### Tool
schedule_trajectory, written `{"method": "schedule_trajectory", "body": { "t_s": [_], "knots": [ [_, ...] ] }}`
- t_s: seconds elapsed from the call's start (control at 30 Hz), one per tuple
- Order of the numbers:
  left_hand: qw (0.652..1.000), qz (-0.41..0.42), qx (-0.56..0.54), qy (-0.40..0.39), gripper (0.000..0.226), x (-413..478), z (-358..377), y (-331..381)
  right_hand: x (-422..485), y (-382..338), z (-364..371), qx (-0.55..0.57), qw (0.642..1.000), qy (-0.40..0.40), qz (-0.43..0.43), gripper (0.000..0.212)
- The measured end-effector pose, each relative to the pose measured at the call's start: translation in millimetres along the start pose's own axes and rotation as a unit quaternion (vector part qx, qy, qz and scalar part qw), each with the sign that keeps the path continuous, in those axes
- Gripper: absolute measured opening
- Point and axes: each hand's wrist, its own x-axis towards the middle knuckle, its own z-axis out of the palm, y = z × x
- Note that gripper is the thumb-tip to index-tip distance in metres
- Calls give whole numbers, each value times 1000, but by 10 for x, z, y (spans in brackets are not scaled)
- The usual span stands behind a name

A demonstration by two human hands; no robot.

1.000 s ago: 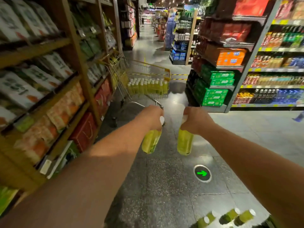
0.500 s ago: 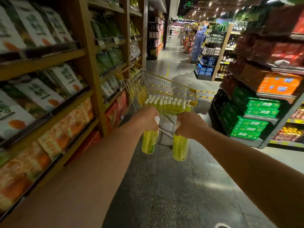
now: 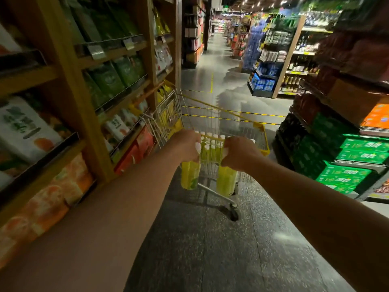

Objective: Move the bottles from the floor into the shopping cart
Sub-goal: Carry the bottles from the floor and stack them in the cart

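Supermarket aisle: the shopping cart (image 3: 261,125) stands straight ahead, just beyond the hands, its long axis running away down the aisle, with white-capped bottles (image 3: 210,144) already upright inside. The left hand (image 3: 185,147) is clamped round the neck of one yellow bottle (image 3: 190,175), the right hand (image 3: 240,153) round a second bottle (image 3: 226,182). Both bottles hang upright, side by side, about equally near the cart's near end.

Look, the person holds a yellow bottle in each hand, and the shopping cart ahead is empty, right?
Not empty. The head view shows the shopping cart holding rows of white-capped bottles. The rest is right: the left hand and the right hand each grip a yellow bottle.
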Motion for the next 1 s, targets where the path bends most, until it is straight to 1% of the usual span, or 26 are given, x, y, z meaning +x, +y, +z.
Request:
{"method": "schedule_trajectory", "body": {
  "t_s": [0.1, 0.2, 0.4, 0.57, 0.63, 0.7, 0.77, 0.9, 1.0],
  "knots": [
    [1000, -1, -3, 2, 64, 679, -159, -214, 680, -37, -12, 26, 999, 12, 16, 41],
    [1000, 0, -5, -4, 57, 1296, -224, -416, 1293, -71, 27, 25, 999, 27, 15, 38],
    [1000, -17, -6, -13, 47, 2567, -205, -822, 2696, -64, 271, 27, 998, 48, -16, 34],
    [999, -45, 0, -12, 50, 3741, -58, -1167, 3943, 23, 546, 14, 998, 31, -60, 32],
    [999, -46, 15, -20, 46, 4154, 70, -1297, 4389, 87, 705, 8, 997, 8, -76, 31],
    [998, -49, 26, -36, 36, 4490, 230, -1443, 4778, 147, 905, -6, 996, -24, -86, 31],
    [996, -57, 22, -67, 29, 4741, 415, -1607, 5097, 190, 1153, -8, 994, -57, -89, 32],
    [988, -75, 4, -137, 28, 5121, 896, -1951, 5495, 262, 1739, 2, 990, -122, -72, 36],
    [979, -74, 9, -190, 18, 5331, 1398, -2206, 5679, 345, 2267, 6, 984, -173, -50, 42]
  ]
}}
